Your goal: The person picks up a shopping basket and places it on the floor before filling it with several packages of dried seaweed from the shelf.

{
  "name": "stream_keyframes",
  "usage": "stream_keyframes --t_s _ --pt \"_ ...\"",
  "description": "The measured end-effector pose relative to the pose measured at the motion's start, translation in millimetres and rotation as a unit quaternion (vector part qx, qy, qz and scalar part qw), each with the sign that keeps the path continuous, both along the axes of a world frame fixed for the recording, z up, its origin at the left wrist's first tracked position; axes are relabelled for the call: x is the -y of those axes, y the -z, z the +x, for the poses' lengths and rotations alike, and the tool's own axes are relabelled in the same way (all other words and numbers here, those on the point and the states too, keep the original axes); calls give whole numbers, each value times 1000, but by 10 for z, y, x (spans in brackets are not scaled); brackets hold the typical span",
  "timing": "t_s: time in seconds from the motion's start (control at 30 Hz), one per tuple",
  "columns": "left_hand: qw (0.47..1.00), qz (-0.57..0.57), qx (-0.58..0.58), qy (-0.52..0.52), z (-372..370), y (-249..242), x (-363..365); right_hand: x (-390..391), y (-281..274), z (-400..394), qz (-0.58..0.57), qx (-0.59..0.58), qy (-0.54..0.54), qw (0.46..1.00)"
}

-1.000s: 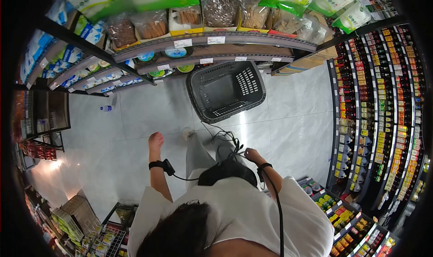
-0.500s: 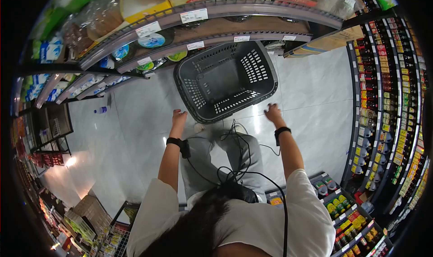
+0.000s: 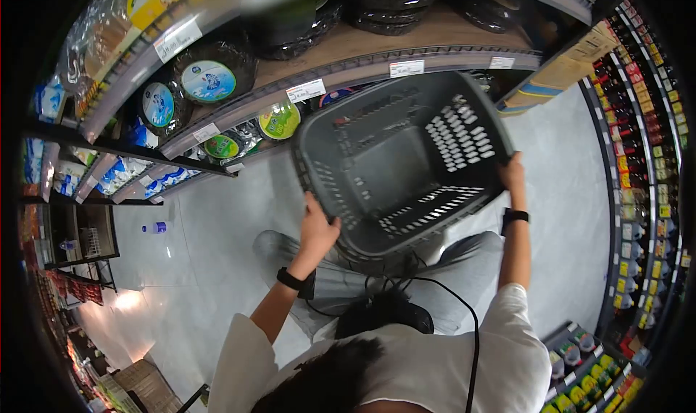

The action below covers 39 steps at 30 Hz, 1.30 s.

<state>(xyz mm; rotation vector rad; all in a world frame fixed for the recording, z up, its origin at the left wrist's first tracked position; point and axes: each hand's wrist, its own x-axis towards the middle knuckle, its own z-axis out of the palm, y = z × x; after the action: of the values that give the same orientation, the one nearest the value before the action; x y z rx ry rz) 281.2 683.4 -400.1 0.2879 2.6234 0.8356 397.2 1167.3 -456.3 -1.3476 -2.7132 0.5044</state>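
A dark grey plastic shopping basket [image 3: 395, 168] with slotted walls sits in front of me, its open top facing up and nothing inside. My left hand [image 3: 317, 232] is closed at the basket's near left rim, fingers partly hidden. On the right side, my right hand [image 3: 512, 175] grips the rim, with the fingertips hidden beyond the edge. The basket's far side is close against the lower shelf [image 3: 254, 141]. Each wrist wears a black band, and a black cable [image 3: 464, 308] runs across my lap.
Round packs with blue labels [image 3: 208, 81] and a green-labelled pack [image 3: 279, 121] fill the shelves ahead. Bottles line a rack [image 3: 627, 159] at the right. A small purple-capped bottle [image 3: 154, 228] lies on the tiled floor [image 3: 203, 268] at the left.
Both hands have moved forward from beside the basket onto its rim. My body has lowered, knees now spread, and the basket and shelves appear closer.
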Motion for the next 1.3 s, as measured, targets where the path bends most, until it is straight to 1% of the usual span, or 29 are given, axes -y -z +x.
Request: stream_keyframes --t_s 0.03,0.1,0.13,0.17,0.2,0.27,0.4,0.47,0.57,0.6,0.67,0.7,0.73,0.77,0.8,0.87,0.9,0.93,1.0,1.03,1.13,1.17,1.27,1.3 --pt "999 40 15 32 -19 -26 -108 -233 33 75 7 2 2 1000" --pt "998 32 -3 61 -80 -35 -452 -719 97 245 31 3 -37 999" --pt "997 20 -13 69 -94 -37 -623 -910 121 309 48 8 -24 999" --pt "994 19 -65 82 -56 40 -903 -1190 86 443 9 1 6 1000" --pt "993 38 -79 85 -30 107 -1035 -1235 -8 510 19 13 14 1000" --pt "988 52 -105 102 -13 135 -1282 -1538 113 684 51 2 27 998" --pt "989 18 -82 124 -30 44 -1641 -1789 183 861 82 -42 81 992" --pt "989 17 -69 131 -3 40 -1712 -1824 204 876 105 -44 120 986" --pt "985 16 -76 153 -42 52 -1728 -1772 133 829 118 -11 202 972" --pt "985 13 -68 160 -48 42 -1708 -1766 107 832 123 -19 184 975" --pt "984 49 -65 160 -112 46 -1653 -1777 -11 686 131 -38 136 981" --pt "983 66 -64 159 -150 66 -1604 -1748 -183 598 110 -61 66 990" --pt "981 82 -68 162 -193 71 -1554 -1718 -371 533 84 -108 -49 989" --pt "984 109 -78 121 -269 50 -1534 -1460 -647 461 127 -156 -111 973" --pt "976 169 -91 108 -428 52 -1511 -1044 -946 363 173 -205 -169 948" --pt "949 290 -98 81 -681 167 -1403 -329 -1373 232 107 -229 -192 948" --pt "944 317 -79 52 -804 201 -1331 -8 -1523 158 73 -235 -204 948" --pt "935 341 -90 43 -921 262 -1216 263 -1614 83 30 -232 -221 947" --pt "914 399 -71 14 -1103 370 -940 794 -1731 -72 -48 -247 -285 925" --pt "901 428 -66 1 -1153 387 -788 1057 -1817 -119 -54 -230 -320 918" --pt "882 471 -28 -16 -1209 165 -325 1845 -2203 -326 -75 -201 -397 892" --pt "883 468 38 -22 -1212 8 -148 2067 -2307 -381 -70 -197 -422 882" --pt "872 486 34 -33 -1314 -297 275 2576 -2571 -577 -74 -180 -515 835" --pt "871 489 18 -39 -1369 -351 386 2714 -2636 -655 -76 -174 -546 816"
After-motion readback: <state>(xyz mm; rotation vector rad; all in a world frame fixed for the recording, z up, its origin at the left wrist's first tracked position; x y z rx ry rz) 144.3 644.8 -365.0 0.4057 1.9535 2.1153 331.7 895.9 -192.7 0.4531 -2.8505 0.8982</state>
